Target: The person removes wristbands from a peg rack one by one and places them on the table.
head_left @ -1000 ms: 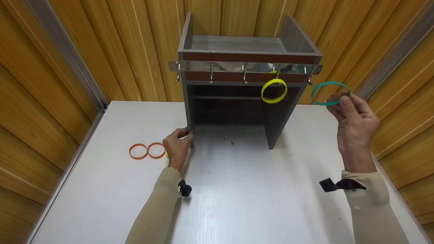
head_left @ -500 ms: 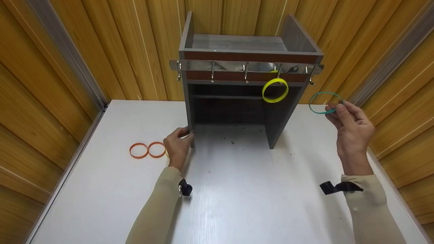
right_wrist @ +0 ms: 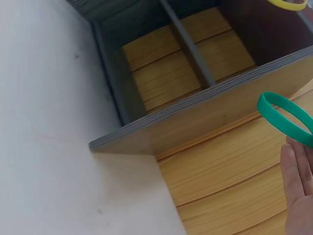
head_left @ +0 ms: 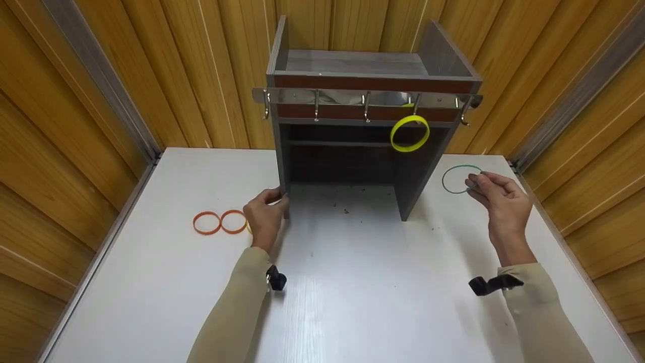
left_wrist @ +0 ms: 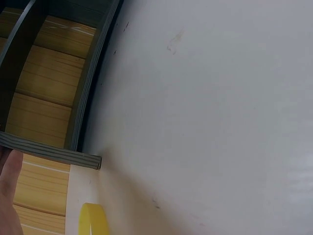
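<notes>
My left hand (head_left: 264, 217) grips the front edge of the grey shelf unit's left side panel (head_left: 281, 161), low down; in the left wrist view one finger lies against that panel (left_wrist: 54, 152). To the right of the unit, my right hand (head_left: 506, 209) pinches a green silicone wristband (right_wrist: 286, 126) between thumb and fingers, held above the table. A yellow wristband (head_left: 409, 149) hangs from the second hook from the right on the metal hook rail (head_left: 342, 97). Two orange wristbands (head_left: 206, 233) lie on the table left of my left hand, and another yellow wristband (left_wrist: 90, 215) is partly hidden behind it.
Below the top shelf (head_left: 352, 63), the rail's several hooks project forward, with the end ones at the unit's sides. White tabletop (head_left: 347, 302) spreads in front, with small dark specks under the unit. Wood-panelled walls (head_left: 216, 75) stand behind and on both sides.
My right hand has come down and a little to the left with the green wristband, away from the rightmost hook. The band now appears more edge-on. My left hand stays on the panel.
</notes>
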{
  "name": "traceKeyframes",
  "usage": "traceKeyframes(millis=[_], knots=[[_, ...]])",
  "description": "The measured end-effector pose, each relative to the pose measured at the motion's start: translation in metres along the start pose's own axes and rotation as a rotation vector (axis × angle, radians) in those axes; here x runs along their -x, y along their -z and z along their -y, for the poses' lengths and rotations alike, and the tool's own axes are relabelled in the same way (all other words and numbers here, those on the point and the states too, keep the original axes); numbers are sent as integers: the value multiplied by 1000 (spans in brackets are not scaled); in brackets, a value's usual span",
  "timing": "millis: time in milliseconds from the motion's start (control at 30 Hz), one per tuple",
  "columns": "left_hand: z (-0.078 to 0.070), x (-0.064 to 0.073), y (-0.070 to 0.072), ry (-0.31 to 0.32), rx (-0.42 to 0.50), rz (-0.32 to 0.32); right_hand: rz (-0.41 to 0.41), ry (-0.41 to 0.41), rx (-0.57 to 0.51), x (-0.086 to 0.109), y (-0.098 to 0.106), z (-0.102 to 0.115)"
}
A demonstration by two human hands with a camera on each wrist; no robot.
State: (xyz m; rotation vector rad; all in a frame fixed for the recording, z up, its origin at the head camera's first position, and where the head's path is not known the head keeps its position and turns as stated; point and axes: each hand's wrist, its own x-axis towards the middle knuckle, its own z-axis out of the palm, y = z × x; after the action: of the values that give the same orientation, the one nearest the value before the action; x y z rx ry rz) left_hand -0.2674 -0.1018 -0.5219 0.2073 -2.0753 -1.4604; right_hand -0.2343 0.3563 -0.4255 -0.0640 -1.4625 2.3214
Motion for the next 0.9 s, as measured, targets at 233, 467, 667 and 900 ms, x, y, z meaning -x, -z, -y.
traceKeyframes(millis=[233,467,667,900], knots=[[-1,0,1,11,-2,8,-19,-83,143,-1,15,-17],[-1,-1,1,-5,-5,3,-28,-167,244,2,27,-35],[0,-1,0,1,-15,4,-47,-231,296,6,33,-48],[-2,0,0,28,-15,6,-76,-281,336,8,38,-66]])
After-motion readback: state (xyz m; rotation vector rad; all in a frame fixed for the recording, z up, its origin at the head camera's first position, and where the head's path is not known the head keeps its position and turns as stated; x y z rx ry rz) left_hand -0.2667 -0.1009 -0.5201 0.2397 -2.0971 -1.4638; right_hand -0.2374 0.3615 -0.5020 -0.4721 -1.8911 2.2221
